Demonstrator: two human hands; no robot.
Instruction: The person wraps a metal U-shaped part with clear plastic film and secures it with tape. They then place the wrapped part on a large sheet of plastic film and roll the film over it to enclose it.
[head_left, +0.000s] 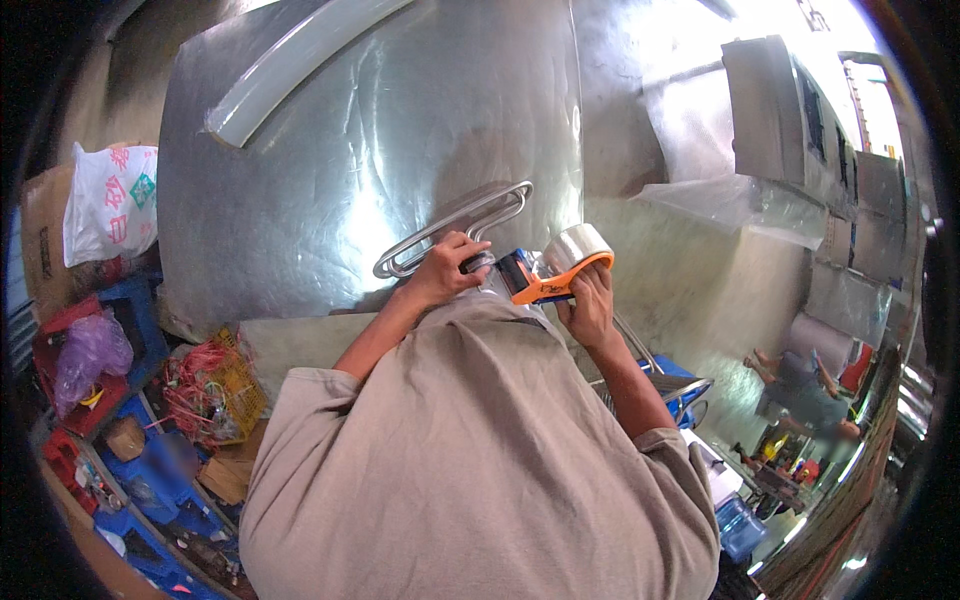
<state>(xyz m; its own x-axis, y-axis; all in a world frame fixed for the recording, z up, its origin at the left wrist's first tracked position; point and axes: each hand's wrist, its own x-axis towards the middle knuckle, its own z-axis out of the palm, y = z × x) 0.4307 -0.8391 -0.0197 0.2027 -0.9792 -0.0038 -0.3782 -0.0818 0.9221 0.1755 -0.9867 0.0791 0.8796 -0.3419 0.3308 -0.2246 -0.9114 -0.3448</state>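
The orange tape dispenser (566, 283), with its wide roll (581, 246), is grasped by the right grip (590, 305) before the person's shirt (480, 430); just beside, the left grip (447, 270) clasps a partly hidden silver piece (480, 261); bent metal tubing (455, 224) slants over the shiny desk (300, 200).

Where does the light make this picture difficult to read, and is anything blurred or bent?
In the head view, glare streaks the silvery tabletop and the upper right is washed out; in the head view, straight edges bend toward the dark rim; in the head view, the tape dispenser looks clear, while another person at far right is partly blurred.
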